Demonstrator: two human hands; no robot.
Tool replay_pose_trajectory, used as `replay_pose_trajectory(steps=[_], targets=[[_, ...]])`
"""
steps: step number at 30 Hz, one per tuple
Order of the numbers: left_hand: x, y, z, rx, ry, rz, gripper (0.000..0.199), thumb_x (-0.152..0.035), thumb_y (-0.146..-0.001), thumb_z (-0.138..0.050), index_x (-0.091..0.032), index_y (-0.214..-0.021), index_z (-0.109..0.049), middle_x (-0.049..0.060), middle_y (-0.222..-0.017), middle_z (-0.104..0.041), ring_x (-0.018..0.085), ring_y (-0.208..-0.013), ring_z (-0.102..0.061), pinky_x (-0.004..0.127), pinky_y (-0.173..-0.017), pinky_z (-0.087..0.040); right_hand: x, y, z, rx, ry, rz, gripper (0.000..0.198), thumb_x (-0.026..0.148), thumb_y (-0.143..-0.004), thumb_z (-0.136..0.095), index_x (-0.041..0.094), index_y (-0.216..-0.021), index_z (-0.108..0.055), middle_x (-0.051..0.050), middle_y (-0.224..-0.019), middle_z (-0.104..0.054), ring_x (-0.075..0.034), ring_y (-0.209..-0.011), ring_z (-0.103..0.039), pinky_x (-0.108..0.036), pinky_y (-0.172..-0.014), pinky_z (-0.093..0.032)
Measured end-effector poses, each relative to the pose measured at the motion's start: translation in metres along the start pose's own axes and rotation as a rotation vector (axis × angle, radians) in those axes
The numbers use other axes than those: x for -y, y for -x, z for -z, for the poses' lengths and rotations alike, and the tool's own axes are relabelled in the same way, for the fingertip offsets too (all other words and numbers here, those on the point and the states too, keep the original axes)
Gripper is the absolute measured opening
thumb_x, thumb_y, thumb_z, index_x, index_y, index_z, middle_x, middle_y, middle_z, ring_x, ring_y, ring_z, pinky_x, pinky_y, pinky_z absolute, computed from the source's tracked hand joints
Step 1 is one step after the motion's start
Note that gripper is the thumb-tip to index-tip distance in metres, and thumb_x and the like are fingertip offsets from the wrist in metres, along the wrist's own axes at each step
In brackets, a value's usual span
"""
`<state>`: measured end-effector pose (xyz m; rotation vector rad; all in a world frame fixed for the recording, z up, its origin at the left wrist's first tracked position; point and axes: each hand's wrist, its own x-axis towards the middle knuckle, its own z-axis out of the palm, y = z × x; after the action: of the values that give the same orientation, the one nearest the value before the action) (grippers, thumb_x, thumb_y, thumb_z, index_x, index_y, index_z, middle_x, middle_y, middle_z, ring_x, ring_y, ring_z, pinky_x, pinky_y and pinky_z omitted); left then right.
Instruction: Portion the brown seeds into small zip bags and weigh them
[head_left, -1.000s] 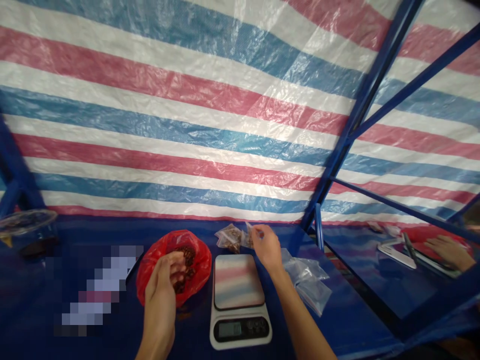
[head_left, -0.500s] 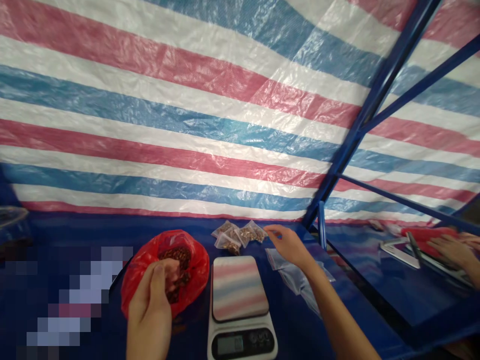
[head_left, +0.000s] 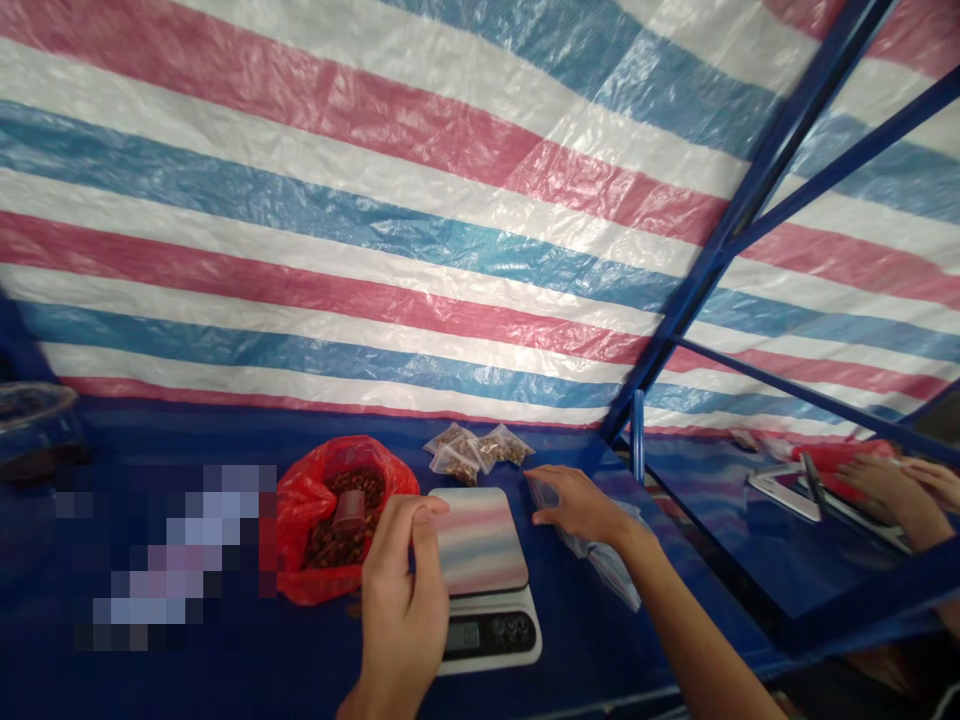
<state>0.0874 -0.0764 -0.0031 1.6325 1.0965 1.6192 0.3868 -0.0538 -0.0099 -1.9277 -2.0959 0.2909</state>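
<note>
My left hand is over the left side of a kitchen scale, thumb and fingers curled together with nothing visible in them. The scale's plate carries nothing, and its display is partly covered by that hand. Left of it, a red plastic bag stands open, full of small brown bean-like pieces. A small clear cup rests on these pieces. My right hand is at a pile of flat clear plastic bags, thumb and fingers apart; whether it touches them I cannot tell.
Several small filled clear bags lie behind the scale on the blue table. A clear container stands far left. Blue metal bars rise at right before a striped sheet. Beyond them another person's hands work near a red bag.
My left hand has left the red bag, let go of the cup and moved right to the scale. My right hand has come down from beside the filled bags to the flat bags, its fingers spreading.
</note>
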Motion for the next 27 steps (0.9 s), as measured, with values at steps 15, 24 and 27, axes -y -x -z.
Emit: replay_pose_trajectory(steps=[15,24,27], targets=[[0.01,0.007,-0.004,0.313,-0.118,-0.135,0.06,-0.04,-0.095,-0.068,-0.027,-0.15,-0.047,0.013,-0.143,-0.063,0.028,-0.134,-0.06,0.047,-0.112,-0.049,0.135,0.021,-0.007,-0.417,-0.811,0.168,0.05,0.04,-0.084,-0.084,0.028,-0.131,-0.071,-0.007,-0.125,-0.077,-0.027,-0.114,-0.073,-0.043,-0.105,-0.057],[0.025,-0.017,0.053,0.418,0.014,0.22,0.059,-0.048,-0.095,-0.064,-0.026,-0.149,-0.056,0.012,-0.149,-0.064,0.03,-0.14,-0.06,0.046,-0.119,-0.046,0.196,0.006,-0.023,-0.199,-0.955,0.21,0.047,0.039,-0.085,-0.084,0.033,-0.129,-0.068,-0.006,-0.126,-0.075,-0.025,-0.108,-0.075,-0.039,-0.095,-0.063],[0.028,-0.023,0.077,0.342,-0.002,0.245,0.054,-0.048,-0.095,-0.063,-0.026,-0.144,-0.062,0.011,-0.145,-0.068,0.03,-0.137,-0.062,0.045,-0.118,-0.047,0.206,-0.004,-0.022,-0.252,-0.661,0.267,0.042,0.04,-0.095,-0.073,0.033,-0.135,-0.065,-0.007,-0.138,-0.069,-0.027,-0.124,-0.067,-0.044,-0.107,-0.056]])
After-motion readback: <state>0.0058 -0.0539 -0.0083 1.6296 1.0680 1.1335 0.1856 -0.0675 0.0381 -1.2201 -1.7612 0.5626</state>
